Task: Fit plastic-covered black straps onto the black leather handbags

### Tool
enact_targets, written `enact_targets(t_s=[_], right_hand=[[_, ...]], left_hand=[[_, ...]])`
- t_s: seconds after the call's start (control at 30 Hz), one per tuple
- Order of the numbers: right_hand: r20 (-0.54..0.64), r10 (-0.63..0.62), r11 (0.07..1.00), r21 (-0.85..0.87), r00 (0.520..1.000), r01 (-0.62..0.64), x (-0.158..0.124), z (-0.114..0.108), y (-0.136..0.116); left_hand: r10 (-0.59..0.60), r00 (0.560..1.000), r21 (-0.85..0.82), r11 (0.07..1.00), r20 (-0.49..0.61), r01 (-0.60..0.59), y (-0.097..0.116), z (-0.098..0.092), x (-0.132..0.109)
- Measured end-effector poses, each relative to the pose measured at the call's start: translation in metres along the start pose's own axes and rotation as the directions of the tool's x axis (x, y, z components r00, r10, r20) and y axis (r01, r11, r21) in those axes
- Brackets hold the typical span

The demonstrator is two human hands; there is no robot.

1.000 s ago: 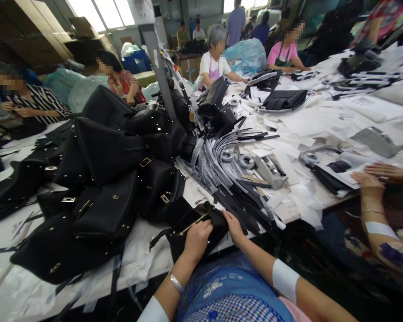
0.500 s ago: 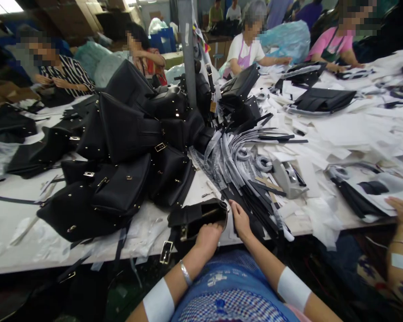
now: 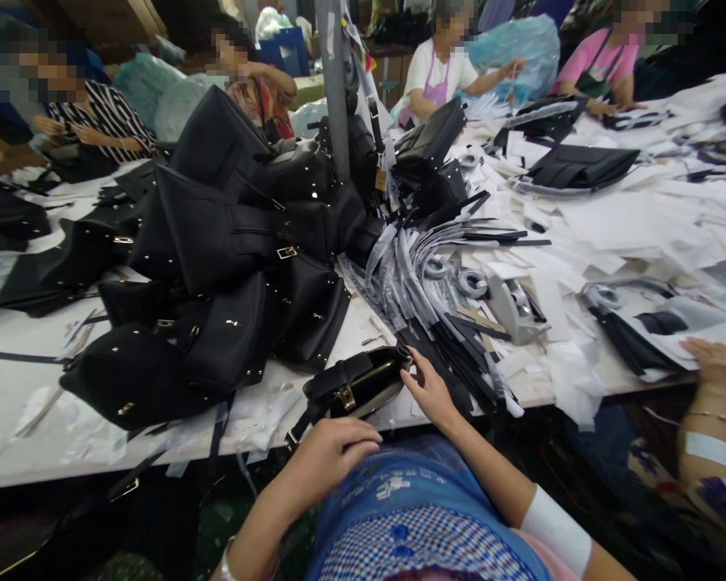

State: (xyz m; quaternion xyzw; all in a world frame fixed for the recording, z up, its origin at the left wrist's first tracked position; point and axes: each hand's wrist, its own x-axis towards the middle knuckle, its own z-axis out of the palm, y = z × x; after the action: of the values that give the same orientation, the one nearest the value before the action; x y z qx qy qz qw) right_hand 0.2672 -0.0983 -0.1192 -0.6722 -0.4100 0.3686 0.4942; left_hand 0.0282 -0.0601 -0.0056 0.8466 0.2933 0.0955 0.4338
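A small black handbag with a gold clasp lies at the table's front edge before me, its mouth partly open. My right hand grips the right end of this handbag between thumb and fingers. Just in front of the handbag is my left hand, fingers stretched out and holding nothing; whether it touches the bag's lower front I cannot tell. A short strap with a buckle hangs from the bag's left end over the table edge.
Black bags are heaped on the left behind a grey post. Wrapped straps and a tape dispenser lie right of centre. A co-worker's hand rests by another bag at right. Several people work across the table.
My left hand has come out of the handbag's mouth and moved down and left. The handbag has turned, its clasp now facing me, and my right hand keeps to its right end.
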Motion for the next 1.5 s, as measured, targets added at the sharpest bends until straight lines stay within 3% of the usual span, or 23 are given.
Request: enact_targets(t_s=[0.07,0.13,0.2,0.37,0.53,0.6,0.67,0.77,0.83,0.93,1.07,1.27,1.4,1.5], right_hand=[[-0.006,0.003,1.0,-0.004,1.0,-0.003,-0.001,0.003,0.0],[-0.005,0.0,1.0,-0.019,1.0,0.0,-0.001,0.004,0.0],[-0.002,0.0,1.0,-0.029,1.0,0.0,-0.001,0.005,-0.001],[-0.01,0.005,0.999,-0.031,1.0,-0.005,0.001,0.005,-0.003],[-0.02,0.006,1.0,-0.011,1.0,-0.007,0.002,0.007,-0.004],[-0.016,0.003,1.0,-0.025,1.0,-0.004,0.002,0.007,-0.005],[-0.018,0.0,1.0,-0.031,1.0,0.0,0.001,0.007,-0.005],[-0.035,0.001,1.0,-0.006,0.999,-0.001,0.002,0.007,-0.003],[-0.038,0.003,1.0,0.006,0.999,-0.002,0.003,0.008,-0.001],[-0.042,0.0,1.0,-0.007,0.999,0.0,0.005,0.01,0.0],[-0.041,0.003,1.0,-0.023,0.999,-0.004,0.006,0.01,-0.002],[0.028,-0.023,1.0,0.007,0.999,0.023,-0.003,0.011,-0.003],[0.042,0.021,0.999,0.036,0.999,-0.022,-0.01,0.009,-0.004],[0.105,0.05,0.996,0.07,0.993,-0.058,0.001,-0.004,-0.003]], left_hand=[[-0.021,0.974,0.022,0.999,-0.224,0.027,-0.001,-0.014,-0.004],[-0.027,0.873,0.105,0.99,-0.488,0.089,-0.011,-0.021,-0.001],[-0.039,0.788,0.131,0.98,-0.615,0.151,-0.024,-0.022,0.008],[-0.237,0.736,-0.146,0.971,-0.634,0.187,-0.052,-0.025,0.027],[-0.256,0.611,-0.126,0.96,-0.749,0.249,-0.069,-0.034,0.031],[-0.28,0.589,-0.141,0.952,-0.758,0.271,-0.073,-0.038,0.033],[-0.274,0.624,-0.116,0.952,-0.731,0.283,-0.074,-0.041,0.035],[-0.183,0.763,0.023,0.968,-0.62,0.251,-0.068,-0.037,0.036],[-0.116,0.853,0.123,0.971,-0.508,0.205,-0.062,-0.026,0.034],[-0.07,0.933,0.256,0.952,-0.354,0.169,-0.06,0.0,0.033],[-0.134,0.955,0.341,0.913,-0.265,0.223,-0.074,0.029,0.045],[-0.215,0.936,0.464,0.823,-0.278,0.327,-0.089,0.024,0.079],[-0.159,0.929,0.562,0.757,-0.335,0.333,-0.084,0.035,0.086],[-0.096,0.946,0.587,0.764,-0.309,0.269,-0.083,0.049,0.081]])
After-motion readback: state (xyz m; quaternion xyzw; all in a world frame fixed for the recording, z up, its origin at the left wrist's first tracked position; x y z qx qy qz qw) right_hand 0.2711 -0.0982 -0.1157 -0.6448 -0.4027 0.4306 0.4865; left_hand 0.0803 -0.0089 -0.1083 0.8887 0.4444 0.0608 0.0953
